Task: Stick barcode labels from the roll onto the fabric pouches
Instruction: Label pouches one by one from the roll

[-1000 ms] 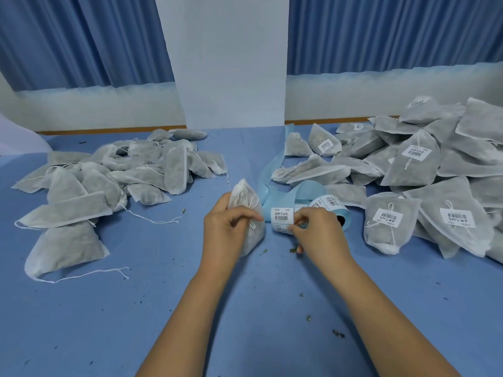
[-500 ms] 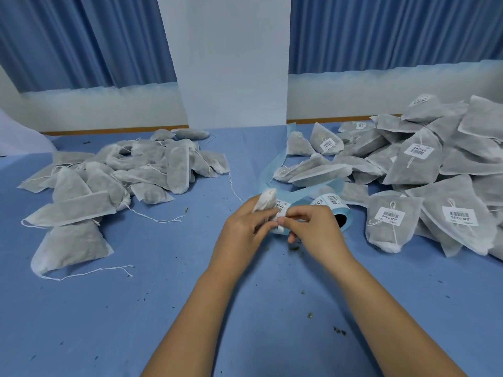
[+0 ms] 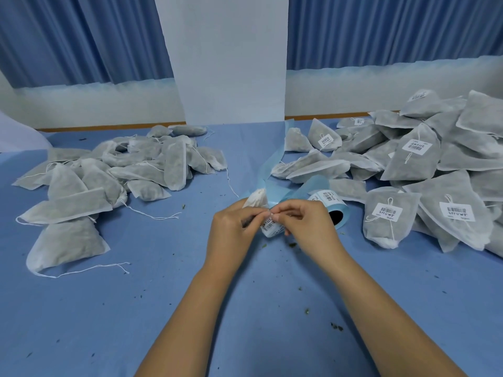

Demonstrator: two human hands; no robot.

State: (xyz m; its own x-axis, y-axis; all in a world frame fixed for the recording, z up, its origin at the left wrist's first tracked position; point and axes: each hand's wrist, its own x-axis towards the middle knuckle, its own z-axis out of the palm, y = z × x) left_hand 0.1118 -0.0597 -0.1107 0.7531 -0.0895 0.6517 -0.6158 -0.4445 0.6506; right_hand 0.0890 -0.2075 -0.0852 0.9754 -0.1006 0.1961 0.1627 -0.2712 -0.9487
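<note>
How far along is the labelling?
Done: the right pile shows barcode labels on several pouches. In hand: the left hand grips one pouch while the right hand pinches a label against it, beside the roll. Remaining: the left pile, which shows no labels.

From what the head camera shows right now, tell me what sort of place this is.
Likely a packing or labelling workbench: a blue-covered table holds a pile of unlabelled pouches on the left, a pile of barcode-labelled pouches on the right, and a label roll between them.
</note>
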